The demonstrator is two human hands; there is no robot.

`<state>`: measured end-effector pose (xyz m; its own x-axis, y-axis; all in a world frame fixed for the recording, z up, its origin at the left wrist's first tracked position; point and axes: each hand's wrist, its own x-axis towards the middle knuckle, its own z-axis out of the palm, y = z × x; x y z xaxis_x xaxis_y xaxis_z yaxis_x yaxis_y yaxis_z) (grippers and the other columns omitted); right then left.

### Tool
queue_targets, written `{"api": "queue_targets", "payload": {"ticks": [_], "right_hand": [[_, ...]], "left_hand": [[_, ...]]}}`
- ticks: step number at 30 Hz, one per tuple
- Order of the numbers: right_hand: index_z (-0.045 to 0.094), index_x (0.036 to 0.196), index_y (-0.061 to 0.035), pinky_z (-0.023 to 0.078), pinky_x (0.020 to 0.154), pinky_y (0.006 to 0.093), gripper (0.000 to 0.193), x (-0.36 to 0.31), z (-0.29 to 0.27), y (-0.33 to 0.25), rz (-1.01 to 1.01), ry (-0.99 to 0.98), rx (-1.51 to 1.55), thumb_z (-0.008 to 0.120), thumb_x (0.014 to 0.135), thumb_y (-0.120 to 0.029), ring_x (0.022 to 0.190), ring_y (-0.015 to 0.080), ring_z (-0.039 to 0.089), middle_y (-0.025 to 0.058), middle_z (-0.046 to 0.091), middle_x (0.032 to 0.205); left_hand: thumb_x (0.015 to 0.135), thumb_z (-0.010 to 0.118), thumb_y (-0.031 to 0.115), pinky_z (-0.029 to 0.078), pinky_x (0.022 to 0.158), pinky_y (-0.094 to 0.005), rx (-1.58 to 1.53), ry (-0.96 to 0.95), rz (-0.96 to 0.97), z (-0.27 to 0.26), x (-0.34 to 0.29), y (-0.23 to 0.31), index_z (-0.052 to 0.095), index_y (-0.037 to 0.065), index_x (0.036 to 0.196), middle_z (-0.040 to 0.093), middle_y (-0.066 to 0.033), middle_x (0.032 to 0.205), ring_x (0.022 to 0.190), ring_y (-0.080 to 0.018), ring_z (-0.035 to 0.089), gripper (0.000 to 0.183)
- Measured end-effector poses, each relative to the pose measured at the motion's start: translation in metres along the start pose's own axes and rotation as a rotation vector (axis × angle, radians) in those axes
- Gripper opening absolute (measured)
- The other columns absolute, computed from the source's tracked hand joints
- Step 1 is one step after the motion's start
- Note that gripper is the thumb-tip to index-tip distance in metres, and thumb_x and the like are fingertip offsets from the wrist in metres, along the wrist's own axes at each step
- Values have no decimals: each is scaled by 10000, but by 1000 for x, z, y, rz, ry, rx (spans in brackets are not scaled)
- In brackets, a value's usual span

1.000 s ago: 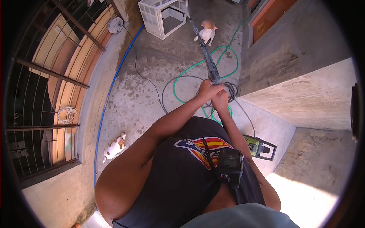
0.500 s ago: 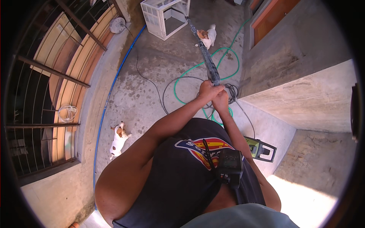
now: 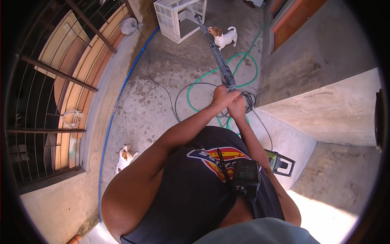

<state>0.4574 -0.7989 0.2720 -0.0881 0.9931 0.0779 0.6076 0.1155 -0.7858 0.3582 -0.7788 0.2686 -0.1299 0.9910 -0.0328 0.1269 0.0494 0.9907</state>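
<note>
The left hand (image 3: pixel 223 97) was wrapped around the rear of the dark spray wand (image 3: pixel 221 63); the right hand (image 3: pixel 237 107) was closed just behind it, at the handle end (the trigger, if any, was hidden). The wand extended forward from the body, its tip overlapping the opening of the white framed cabinet (image 3: pixel 167 23); whether it had entered could not be told. Correct handling required a firm two-handed grip, a straight aim and slow, even sweeps. The brown-and-white dog (image 3: pixel 226 39) stood with its muzzle close beside the wand; the tip needed to be kept off it. Footing needed care around the looped green hose (image 3: pixel 256 70).
</note>
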Motion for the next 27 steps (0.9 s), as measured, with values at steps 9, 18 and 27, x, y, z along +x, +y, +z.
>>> {"api": "queue_targets", "payload": {"ticks": [9, 18, 27], "right_hand": [[576, 1121, 10, 499, 699, 446, 443, 2, -2, -8, -72, 24, 32, 606, 817, -310, 848, 419, 635, 261, 643, 846], [579, 1139, -29, 499, 699, 447, 428, 0, 0, -10, -6, -26, 25, 602, 820, -314, 849, 412, 641, 246, 653, 845], [586, 1124, -39, 499, 703, 438, 378, -3, 1, -18, -65, 19, 92, 591, 839, -288, 855, 402, 645, 239, 656, 861]], "left_hand": [[667, 746, 342, 516, 646, -387, 20, 37, 38, -6, -4, 15, 659, -10, 767, 669, -190, 713, 706, -300, 686, 375], [665, 751, 343, 513, 638, -387, 0, 45, 7, -7, -4, 7, 658, -12, 748, 668, -188, 703, 690, -295, 683, 376], [656, 753, 357, 517, 642, -395, 2, 34, 49, -8, -2, -1, 665, -11, 767, 667, -203, 722, 708, -322, 683, 394]]}}
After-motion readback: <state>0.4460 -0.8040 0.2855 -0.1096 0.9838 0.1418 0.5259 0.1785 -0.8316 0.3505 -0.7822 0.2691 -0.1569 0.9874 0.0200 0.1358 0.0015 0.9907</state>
